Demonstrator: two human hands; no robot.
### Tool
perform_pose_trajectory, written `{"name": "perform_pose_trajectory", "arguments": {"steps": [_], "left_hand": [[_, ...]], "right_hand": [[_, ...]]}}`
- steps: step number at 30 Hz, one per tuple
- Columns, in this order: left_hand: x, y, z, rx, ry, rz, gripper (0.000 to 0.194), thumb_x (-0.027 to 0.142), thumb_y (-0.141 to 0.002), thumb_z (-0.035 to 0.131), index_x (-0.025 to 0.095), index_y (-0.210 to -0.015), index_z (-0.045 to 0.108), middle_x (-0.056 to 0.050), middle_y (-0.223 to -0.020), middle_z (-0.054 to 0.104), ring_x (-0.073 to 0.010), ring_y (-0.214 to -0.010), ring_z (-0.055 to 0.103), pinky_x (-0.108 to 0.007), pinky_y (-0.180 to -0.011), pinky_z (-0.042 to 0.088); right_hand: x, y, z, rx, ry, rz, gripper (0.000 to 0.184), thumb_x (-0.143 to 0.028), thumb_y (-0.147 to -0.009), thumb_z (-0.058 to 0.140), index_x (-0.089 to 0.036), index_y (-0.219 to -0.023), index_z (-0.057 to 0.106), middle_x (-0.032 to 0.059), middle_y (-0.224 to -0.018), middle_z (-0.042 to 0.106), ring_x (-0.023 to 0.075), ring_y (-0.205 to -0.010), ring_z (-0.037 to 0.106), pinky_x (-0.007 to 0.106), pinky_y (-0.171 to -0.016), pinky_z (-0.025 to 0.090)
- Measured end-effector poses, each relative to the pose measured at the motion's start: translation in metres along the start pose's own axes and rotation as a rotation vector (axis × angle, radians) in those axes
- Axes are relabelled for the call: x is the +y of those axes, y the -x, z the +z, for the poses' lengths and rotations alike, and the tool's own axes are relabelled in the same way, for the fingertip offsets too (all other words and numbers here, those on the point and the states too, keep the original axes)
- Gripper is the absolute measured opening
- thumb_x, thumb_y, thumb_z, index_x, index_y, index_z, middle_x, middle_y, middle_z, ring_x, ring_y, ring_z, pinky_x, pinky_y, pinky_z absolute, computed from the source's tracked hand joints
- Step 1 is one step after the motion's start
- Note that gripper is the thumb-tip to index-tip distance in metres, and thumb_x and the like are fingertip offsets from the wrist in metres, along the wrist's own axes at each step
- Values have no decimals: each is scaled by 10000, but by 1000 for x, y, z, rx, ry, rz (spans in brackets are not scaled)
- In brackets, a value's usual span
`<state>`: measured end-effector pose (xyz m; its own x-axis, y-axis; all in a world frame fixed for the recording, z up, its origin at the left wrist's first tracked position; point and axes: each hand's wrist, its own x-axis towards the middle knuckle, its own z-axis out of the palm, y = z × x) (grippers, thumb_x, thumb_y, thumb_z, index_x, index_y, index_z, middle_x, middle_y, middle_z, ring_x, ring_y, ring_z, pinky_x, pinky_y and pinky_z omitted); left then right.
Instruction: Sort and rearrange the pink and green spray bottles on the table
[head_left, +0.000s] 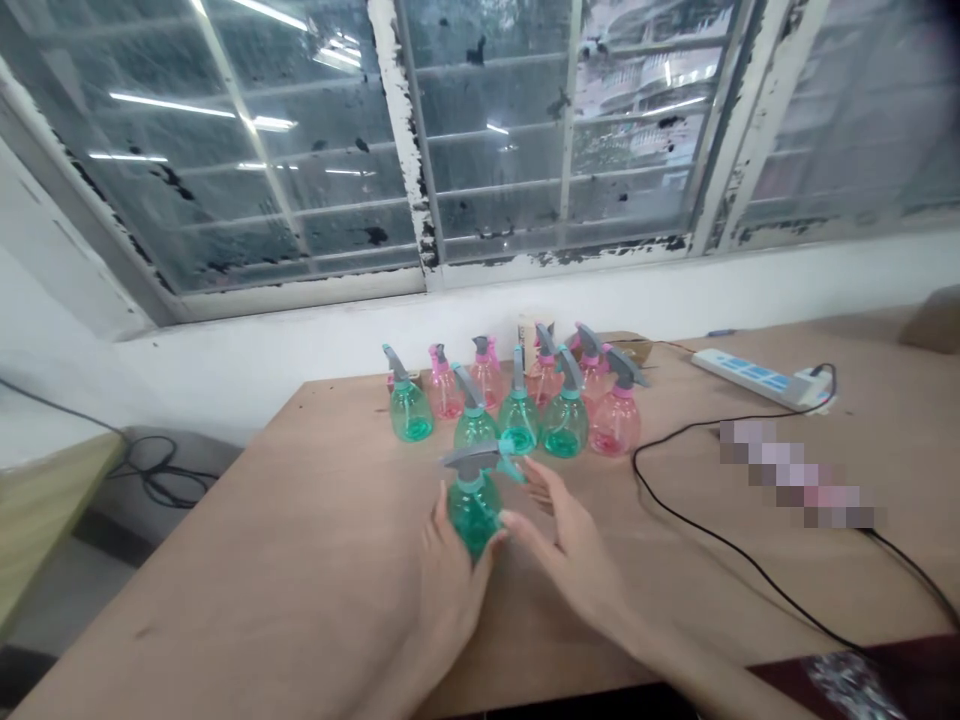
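Observation:
A green spray bottle (474, 512) with a grey and teal trigger head stands in front of me, its nozzle facing left. My left hand (450, 570) is wrapped round the lower body of this bottle. At its right side is my right hand (566, 540), thumb and fingers apart. The right thumb tip is against or very close to the bottle, and the fingertips are by the teal trigger. Behind stand more green spray bottles (412, 415) and several pink spray bottles (616, 422) with grey heads.
Against the white wall below the windows, a small box (534, 340) stands behind the bottles. A white power strip (757, 378) lies at the back right, and a black cable (697, 515) runs over the wooden table (285, 560). A blurred-out item (795, 472) lies on the right.

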<state>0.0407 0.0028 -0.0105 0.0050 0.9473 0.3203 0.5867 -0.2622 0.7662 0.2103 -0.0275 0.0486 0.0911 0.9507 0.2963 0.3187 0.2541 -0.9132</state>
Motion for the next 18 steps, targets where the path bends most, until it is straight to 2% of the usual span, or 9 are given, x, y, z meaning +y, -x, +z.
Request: {"name": "perform_pose_trajectory", "arguments": {"steps": [2,4,7,10,13,16,18], "left_hand": [[5,11,22,-30,-22,27,818,454,-747,609,467,-1446,184,-49,-1439,421,-336,-1366,344,-563,-1076,368],[12,22,39,-81,-56,64,851,475,-761,581,341,-1487,159,-122,-1451,388,-370,-1377,309,-606,-1096,303],[23,32,54,-159,-92,128,870,485,-781,570,209,-1495,157,-209,-1453,340,-408,-1368,298,-639,-1069,295],[33,37,55,-194,-107,196,840,451,-820,555,225,-1499,117,-210,-1467,303,-384,-1357,321,-619,-1057,326],[42,42,50,-239,-89,241,798,412,-842,542,283,-1498,108,-174,-1481,294,-354,-1359,331,-596,-1054,354],[46,37,39,-307,-39,271,657,405,-853,531,318,-1448,266,-132,-1456,348,-310,-1346,366,-534,-1065,382],[41,20,26,-284,-5,245,486,412,-864,517,337,-1335,422,-95,-1390,432,-279,-1301,427,-495,-1073,386]], "right_hand": [[2,4,-1,83,95,-9,802,-540,-777,640,-263,-1436,277,128,-1429,440,310,-1316,426,536,-1042,399],[7,0,-2,165,157,7,951,-567,-712,689,-233,-1462,208,165,-1451,384,345,-1340,375,559,-1023,406],[15,-12,-7,263,171,38,1034,-583,-635,738,-199,-1441,217,192,-1431,362,363,-1331,369,548,-995,431],[24,-23,-11,325,151,26,993,-557,-624,751,-182,-1401,259,199,-1425,335,358,-1331,360,533,-996,428],[30,-31,-13,343,76,11,839,-460,-699,709,-190,-1370,285,184,-1366,418,322,-1254,466,495,-966,452],[33,-37,-15,304,4,31,699,-327,-734,642,-205,-1336,309,147,-1231,565,276,-1063,612,444,-887,495],[34,-41,-19,268,-17,66,649,-270,-719,609,-217,-1305,336,118,-1153,629,257,-950,657,418,-830,511]]}}
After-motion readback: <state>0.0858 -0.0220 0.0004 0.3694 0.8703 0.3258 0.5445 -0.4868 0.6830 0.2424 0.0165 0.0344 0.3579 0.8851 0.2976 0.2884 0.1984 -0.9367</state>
